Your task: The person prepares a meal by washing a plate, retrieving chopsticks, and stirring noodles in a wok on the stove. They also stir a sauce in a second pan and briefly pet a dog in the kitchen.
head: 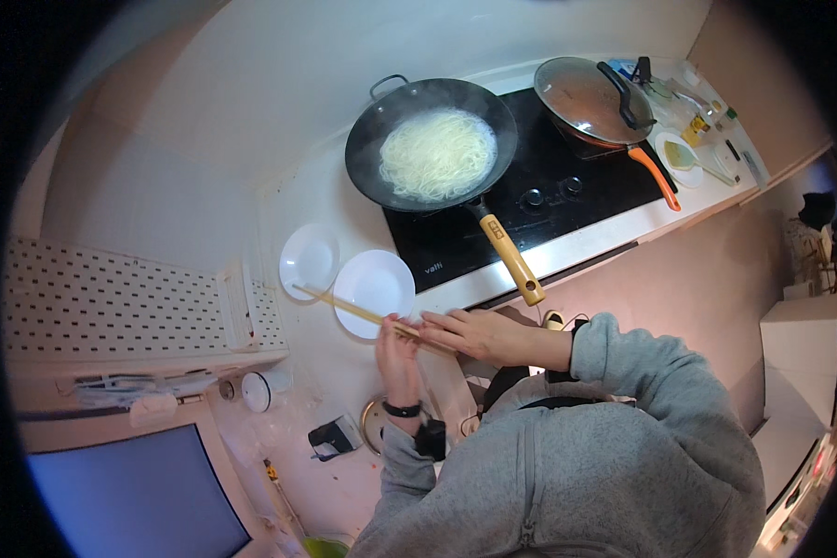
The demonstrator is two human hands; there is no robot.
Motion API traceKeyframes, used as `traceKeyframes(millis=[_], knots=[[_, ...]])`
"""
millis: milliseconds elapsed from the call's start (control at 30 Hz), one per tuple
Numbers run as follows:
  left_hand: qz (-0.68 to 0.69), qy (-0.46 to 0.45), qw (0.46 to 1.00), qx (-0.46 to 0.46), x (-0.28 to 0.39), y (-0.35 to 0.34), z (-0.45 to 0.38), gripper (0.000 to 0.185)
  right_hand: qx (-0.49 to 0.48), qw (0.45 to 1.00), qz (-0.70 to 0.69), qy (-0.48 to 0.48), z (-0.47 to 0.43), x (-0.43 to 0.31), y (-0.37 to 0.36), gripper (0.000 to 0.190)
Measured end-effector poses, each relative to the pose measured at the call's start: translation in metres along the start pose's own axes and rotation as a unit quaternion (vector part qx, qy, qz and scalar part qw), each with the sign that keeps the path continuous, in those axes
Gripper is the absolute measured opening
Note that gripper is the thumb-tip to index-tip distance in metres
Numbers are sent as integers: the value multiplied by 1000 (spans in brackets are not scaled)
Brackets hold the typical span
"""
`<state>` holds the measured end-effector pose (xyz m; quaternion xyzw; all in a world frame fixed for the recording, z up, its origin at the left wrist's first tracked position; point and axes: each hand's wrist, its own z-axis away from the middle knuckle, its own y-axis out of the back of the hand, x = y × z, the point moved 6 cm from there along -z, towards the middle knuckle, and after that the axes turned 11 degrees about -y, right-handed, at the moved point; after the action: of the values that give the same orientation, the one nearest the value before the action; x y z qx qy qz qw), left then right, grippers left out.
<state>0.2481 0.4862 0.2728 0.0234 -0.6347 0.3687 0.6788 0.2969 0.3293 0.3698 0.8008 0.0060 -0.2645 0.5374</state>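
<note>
A pair of long wooden chopsticks (349,307) runs through both my hands, their far ends reaching over two white plates. My left hand (396,352) grips them near the middle. Against their near end lies my right hand (480,336), its fingers bent around them. Below the chopsticks are a round white plate (373,275) and, to its left, a second white plate (310,254). Beyond them a black wok (366,164) with a wooden handle (508,254) stands on the hob, steaming. Pale noodles (438,155) in cloudy liquid fill its middle.
A glass-lidded pan (589,101) with an orange handle (654,178) stands on the black glass hob (474,240). Right of it, a spatula (682,157) rests on a white dish, near several bottles. On the left are a pegboard (118,300), a white canister (256,392) and a screen (139,495).
</note>
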Motion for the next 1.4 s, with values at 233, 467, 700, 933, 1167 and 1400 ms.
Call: traceKeyframes(millis=[233,467,700,933,1167,1400], knots=[[-687,-170,703,71,-23,106,-83,37,-159,977,-104,-101,62,22,-21,45],[-824,-104,541,137,-33,91,-92,51,-98,975,-132,-146,94,44,2,31],[-859,-118,458,195,-18,66,-85,59,-51,972,-150,-175,148,81,32,27],[-695,-336,612,174,17,-62,1,47,-11,964,-196,-177,232,135,87,22],[-600,-501,622,47,-10,-268,79,34,-19,944,-232,-233,351,201,143,16],[-571,-501,648,-62,-63,-417,94,30,-14,915,-262,-307,447,246,186,17]])
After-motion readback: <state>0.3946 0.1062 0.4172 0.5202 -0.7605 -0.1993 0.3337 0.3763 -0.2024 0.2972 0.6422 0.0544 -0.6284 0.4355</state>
